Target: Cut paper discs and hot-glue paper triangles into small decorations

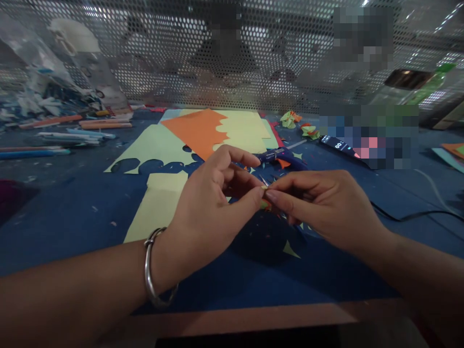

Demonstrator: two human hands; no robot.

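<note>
My left hand and my right hand meet above the middle of the blue table. Between their thumbs and forefingers is a tiny pale-yellow piece of paper, mostly covered by the fingertips. The other fingers of my left hand arch loosely over it. Just behind my hands lies a dark blue tool, partly hidden, its kind unclear. Beneath my hands are small paper scraps, with one pale-green scrap closer to me. A pale-yellow sheet lies partly behind my left hand.
Farther back lie an orange sheet and a light-green sheet with scalloped cut edges. Crumpled paper flowers and a lit phone are at the back right. Pens lie left; a black cable runs right. A perforated screen stands behind.
</note>
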